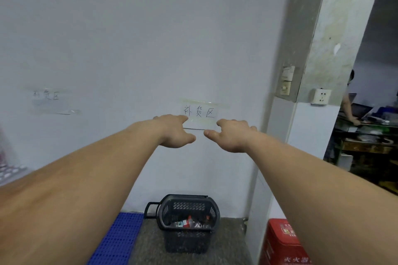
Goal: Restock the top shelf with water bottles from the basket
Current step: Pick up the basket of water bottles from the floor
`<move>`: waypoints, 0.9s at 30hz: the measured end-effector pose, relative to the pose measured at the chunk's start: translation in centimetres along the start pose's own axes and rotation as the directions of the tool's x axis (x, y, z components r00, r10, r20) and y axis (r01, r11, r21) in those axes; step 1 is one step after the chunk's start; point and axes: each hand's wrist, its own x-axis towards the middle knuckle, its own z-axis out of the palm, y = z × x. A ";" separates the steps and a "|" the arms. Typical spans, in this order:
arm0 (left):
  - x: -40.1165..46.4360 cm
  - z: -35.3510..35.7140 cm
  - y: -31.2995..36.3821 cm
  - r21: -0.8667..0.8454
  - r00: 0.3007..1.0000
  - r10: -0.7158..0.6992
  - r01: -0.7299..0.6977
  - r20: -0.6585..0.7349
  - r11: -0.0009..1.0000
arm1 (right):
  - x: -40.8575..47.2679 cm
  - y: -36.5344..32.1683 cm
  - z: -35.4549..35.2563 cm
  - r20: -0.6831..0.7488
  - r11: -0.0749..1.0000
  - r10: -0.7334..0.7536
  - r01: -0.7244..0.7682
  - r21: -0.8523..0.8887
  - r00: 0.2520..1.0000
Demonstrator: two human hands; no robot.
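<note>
A dark plastic basket stands on the floor against the white wall, low in the middle of the view. Inside it lie water bottles with red-and-white labels. Both my arms stretch forward at chest height, well above the basket. My left hand and my right hand hover side by side, palms down, fingers spread, holding nothing. They sit just in front of a taped paper sign with handwriting on the wall. No shelf shows clearly in this view.
A blue perforated plastic pallet lies left of the basket. A red box stands at the lower right. Further right a doorway opens on a cluttered workbench where another person stands. A wall socket is beside the doorway.
</note>
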 end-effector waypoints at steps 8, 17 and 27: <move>6.3 2.4 -1.5 -0.017 0.999 -0.019 0.020 0.046 1.000 | 6.6 0.5 3.0 0.046 1.000 0.013 -0.012 -0.006 0.999; 16.3 5.9 0.1 -0.054 0.996 -0.038 0.043 0.086 0.998 | 16.5 4.5 6.5 0.089 1.000 -0.006 0.006 0.003 0.996; 26.6 11.9 -0.7 -0.085 0.976 -0.126 0.142 0.178 0.986 | 26.9 7.9 13.3 0.213 0.998 -0.045 0.050 -0.022 0.976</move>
